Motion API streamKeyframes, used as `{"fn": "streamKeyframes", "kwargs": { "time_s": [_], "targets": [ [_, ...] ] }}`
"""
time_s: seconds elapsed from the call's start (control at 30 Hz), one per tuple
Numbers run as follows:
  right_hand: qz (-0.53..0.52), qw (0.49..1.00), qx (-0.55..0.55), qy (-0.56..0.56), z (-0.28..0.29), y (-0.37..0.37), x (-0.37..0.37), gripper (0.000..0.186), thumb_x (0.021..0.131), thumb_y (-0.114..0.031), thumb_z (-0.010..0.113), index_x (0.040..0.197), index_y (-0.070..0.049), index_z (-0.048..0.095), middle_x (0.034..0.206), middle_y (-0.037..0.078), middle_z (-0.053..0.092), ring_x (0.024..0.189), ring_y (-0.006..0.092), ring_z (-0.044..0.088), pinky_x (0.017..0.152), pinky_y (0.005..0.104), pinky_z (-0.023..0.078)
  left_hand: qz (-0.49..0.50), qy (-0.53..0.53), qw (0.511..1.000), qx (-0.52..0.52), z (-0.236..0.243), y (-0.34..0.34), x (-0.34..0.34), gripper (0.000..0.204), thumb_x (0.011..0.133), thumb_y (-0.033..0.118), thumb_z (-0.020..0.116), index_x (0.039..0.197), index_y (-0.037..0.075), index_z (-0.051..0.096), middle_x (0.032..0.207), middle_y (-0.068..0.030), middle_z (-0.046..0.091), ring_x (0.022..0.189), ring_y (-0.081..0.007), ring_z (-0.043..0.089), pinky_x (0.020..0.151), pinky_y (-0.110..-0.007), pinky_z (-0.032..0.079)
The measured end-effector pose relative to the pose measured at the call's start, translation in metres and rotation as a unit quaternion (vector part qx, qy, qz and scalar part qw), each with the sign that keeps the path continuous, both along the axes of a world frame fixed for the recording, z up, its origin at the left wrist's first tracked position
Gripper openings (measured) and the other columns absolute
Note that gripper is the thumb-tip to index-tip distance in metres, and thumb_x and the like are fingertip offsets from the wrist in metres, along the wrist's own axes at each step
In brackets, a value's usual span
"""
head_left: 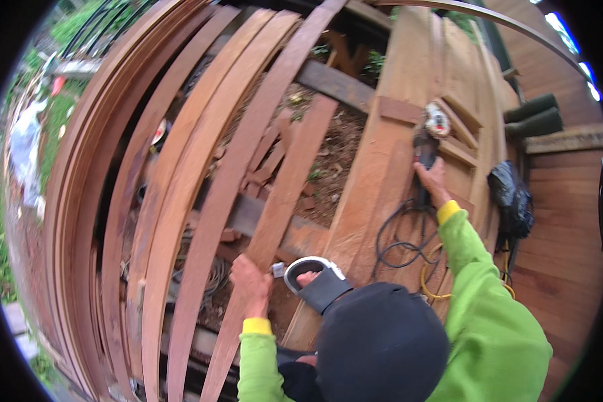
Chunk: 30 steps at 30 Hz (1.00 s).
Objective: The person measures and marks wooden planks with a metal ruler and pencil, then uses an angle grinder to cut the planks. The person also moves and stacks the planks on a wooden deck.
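My right hand (432, 179) is wrapped around the dark body of an angle grinder (423, 149). The tool lies over wide boards on the right, its pale round head (437, 120) pointing away from me. A black cord (398, 251) loops across the boards behind it. At the lower middle, my left hand (251, 281) is closed over the edge of a long reddish wooden plank (285, 191); its fingertips are partly hidden. Beside that hand is a foot in a grey and white sandal (325, 288).
Several long planks (208, 127) lie side by side to the left across dark beams (335, 84), with gaps over soil and broken bricks (268, 164). A black plastic bag (510, 194), dark boots (534, 115) and a yellow cord (430, 285) are at right. Dark rounded cloth (382, 338) fills the lower middle.
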State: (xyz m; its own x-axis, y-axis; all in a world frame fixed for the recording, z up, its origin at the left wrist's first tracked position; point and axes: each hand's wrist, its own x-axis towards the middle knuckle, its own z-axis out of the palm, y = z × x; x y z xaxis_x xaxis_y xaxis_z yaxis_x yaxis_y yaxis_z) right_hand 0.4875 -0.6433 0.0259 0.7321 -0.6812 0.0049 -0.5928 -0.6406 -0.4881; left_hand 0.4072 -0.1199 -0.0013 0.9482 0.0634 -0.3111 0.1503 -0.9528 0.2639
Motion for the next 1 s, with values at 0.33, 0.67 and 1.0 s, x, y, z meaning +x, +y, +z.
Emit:
{"fn": "streamKeyframes", "kwargs": {
  "time_s": [0.33, 0.67, 1.0],
  "targets": [
    [-0.065, 0.994, 0.068, 0.059, 0.034, 0.008, 0.022, 0.054, 0.06, -0.027, 0.08, 0.097, 0.007, 0.063, 0.093, 0.021, 0.069, 0.085, 0.0302, 0.068, 0.075, 0.0383, 0.054, 0.009, 0.014, 1.0, 0.015, -0.007, -0.001, 0.002, 0.08, 0.054, 0.017, 0.09, 0.119, 0.003, 0.044, 0.112, -0.0157, 0.054, 0.108, -0.0364, 0.053, 0.089, -0.05, 0.041],
    [-0.075, 0.991, 0.098, 0.056, 0.042, 0.019, 0.029, 0.039, 0.056, -0.024, 0.078, 0.077, 0.007, 0.067, 0.071, 0.014, 0.066, 0.064, 0.0233, 0.064, 0.059, 0.0364, 0.051, 0.037, 0.04, 0.998, -0.01, 0.024, -0.001, 0.004, 0.106, 0.056, 0.035, 0.091, 0.141, 0.005, 0.036, 0.129, -0.0169, 0.052, 0.125, -0.0375, 0.045, 0.103, -0.055, 0.033],
    [-0.068, 0.946, 0.309, -0.065, 0.067, 0.031, 0.015, 0.027, 0.06, -0.016, 0.076, 0.077, 0.002, 0.064, 0.068, 0.008, 0.062, 0.054, 0.0168, 0.059, 0.048, 0.0319, 0.048, 0.007, -0.254, 0.959, -0.128, 0.059, -0.024, 0.033, 0.071, 0.08, 0.047, 0.075, 0.13, 0.003, 0.05, 0.123, -0.0211, 0.054, 0.12, -0.0369, 0.047, 0.101, -0.05, 0.037]
  ]
}}
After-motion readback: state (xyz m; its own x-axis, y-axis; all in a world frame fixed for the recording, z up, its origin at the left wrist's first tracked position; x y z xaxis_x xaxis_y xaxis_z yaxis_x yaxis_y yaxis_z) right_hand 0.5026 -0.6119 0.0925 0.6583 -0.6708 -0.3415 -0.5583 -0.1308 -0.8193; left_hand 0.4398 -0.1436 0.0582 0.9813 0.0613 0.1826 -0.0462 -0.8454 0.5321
